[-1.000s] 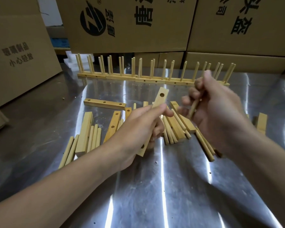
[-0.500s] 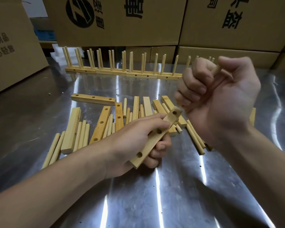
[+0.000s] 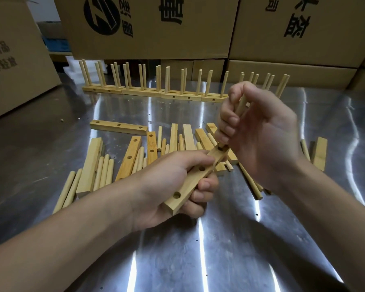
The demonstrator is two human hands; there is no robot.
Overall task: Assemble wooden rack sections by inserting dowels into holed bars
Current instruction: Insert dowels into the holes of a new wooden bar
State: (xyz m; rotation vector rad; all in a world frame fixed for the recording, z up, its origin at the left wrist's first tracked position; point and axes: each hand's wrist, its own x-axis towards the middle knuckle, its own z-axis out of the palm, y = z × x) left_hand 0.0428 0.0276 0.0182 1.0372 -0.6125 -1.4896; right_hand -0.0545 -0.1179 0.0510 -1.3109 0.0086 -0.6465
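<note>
Your left hand [image 3: 167, 186] grips the holed bar [image 3: 184, 189] over the bench [image 3: 219, 249]; your right hand [image 3: 261, 142] clasps a dowel [image 3: 242, 104] at the bar's far hole.

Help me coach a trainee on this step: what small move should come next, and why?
Probably push the dowel straight down with the right hand while the left hand steadies the bar. The dowel's lower end meets the bar's far end hole; fingers hide how deep it sits. The two nearer holes are empty.
</note>
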